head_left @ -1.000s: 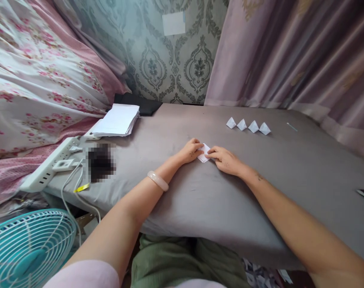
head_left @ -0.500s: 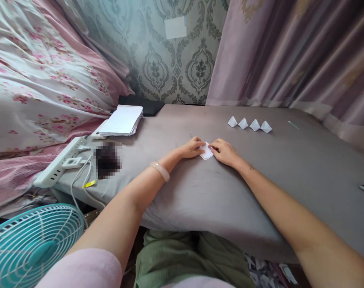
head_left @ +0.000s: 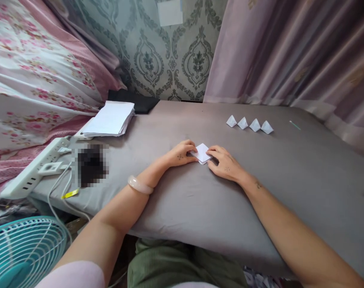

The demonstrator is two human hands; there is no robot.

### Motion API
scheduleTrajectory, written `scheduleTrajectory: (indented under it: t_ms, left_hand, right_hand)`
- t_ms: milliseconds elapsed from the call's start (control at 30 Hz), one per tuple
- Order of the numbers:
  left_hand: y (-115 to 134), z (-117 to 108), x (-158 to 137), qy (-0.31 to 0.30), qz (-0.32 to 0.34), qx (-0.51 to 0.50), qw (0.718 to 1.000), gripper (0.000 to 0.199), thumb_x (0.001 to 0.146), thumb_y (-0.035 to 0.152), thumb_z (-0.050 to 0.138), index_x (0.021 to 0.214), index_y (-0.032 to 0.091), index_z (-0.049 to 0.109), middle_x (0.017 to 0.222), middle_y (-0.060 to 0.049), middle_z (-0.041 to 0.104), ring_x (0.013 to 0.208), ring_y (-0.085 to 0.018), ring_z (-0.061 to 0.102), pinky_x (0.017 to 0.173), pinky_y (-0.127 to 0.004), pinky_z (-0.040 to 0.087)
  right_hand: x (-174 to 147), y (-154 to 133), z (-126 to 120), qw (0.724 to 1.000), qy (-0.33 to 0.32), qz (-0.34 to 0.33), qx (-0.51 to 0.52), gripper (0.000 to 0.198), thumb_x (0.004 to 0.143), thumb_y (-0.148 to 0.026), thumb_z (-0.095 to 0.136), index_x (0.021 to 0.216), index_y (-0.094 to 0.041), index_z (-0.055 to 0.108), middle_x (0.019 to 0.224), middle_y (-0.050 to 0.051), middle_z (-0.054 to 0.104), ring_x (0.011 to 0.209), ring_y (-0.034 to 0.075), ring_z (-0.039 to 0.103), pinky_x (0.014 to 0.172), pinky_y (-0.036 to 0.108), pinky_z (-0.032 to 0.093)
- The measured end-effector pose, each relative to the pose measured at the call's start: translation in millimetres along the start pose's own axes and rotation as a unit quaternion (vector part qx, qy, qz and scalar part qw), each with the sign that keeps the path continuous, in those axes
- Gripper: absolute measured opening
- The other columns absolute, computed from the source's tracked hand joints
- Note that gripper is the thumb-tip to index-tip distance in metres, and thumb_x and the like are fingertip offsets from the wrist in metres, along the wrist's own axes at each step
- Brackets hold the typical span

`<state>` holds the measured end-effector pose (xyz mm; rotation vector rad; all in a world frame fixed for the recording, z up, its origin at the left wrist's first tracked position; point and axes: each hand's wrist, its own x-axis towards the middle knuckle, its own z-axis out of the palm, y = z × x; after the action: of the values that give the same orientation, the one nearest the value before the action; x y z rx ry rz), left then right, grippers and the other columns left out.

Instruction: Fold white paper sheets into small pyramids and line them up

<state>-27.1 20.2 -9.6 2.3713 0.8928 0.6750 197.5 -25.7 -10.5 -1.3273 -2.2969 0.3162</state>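
A small white folded paper [head_left: 202, 152], diamond-shaped with layered edges, lies on the grey cloth in front of me. My left hand [head_left: 182, 153] pinches its left corner between thumb and fingers. On the opposite side, my right hand [head_left: 223, 163] grips the right corner, fingertips on top and thumb at the lower edge. Farther back and to the right, several folded white paper pieces [head_left: 243, 123] stand in a row, each with a raised point. Neither hand touches them.
Left of my hands sit a stack of white paper [head_left: 110, 118], a black flat item [head_left: 140, 103] and a white power strip [head_left: 34, 168] with cables. A turquoise fan [head_left: 26, 252] stands below the table's left edge. A thin pale stick [head_left: 295, 125] lies at the right.
Both hands remain on the folded paper, which now shows a wider diamond with side corners spread. My view has shifted slightly. The row of folded pieces stands unchanged.
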Motion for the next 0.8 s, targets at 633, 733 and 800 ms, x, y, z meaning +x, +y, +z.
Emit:
scheduleTrajectory:
  t_ms: [633,733,800]
  left_hand:
    - [6.5,1.4,-2.3,0.030,-0.068,0.045,0.996,0.018,0.086,0.029,0.059,0.091,0.014,0.069,0.103,-0.009,0.064,0.084,-0.016,0.061,0.082,-0.028,0.048]
    - [6.7,3.0,1.2,0.056,-0.118,0.020,0.991,0.013,0.085,0.024,0.059,0.083,0.016,0.069,0.097,-0.007,0.065,0.079,-0.014,0.060,0.079,-0.028,0.048]
    - [6.0,4.8,4.1,0.073,-0.152,0.003,0.986,0.014,0.085,0.023,0.059,0.080,0.016,0.069,0.091,-0.006,0.065,0.076,-0.014,0.060,0.077,-0.027,0.048]
  right_hand:
    - [5.1,3.7,6.1,0.994,0.075,0.071,0.023,0.025,0.090,-0.027,0.047,0.089,-0.017,0.070,0.107,0.010,0.063,0.097,0.021,0.061,0.089,0.036,0.047]
    - [5.0,5.1,7.1,0.991,0.092,0.101,0.015,0.026,0.089,-0.029,0.048,0.087,-0.017,0.071,0.108,0.011,0.063,0.097,0.023,0.061,0.089,0.038,0.046]
    - [5.5,6.5,7.8,0.987,0.100,0.122,0.020,0.027,0.088,-0.030,0.048,0.085,-0.017,0.071,0.106,0.011,0.063,0.094,0.022,0.061,0.088,0.038,0.047]
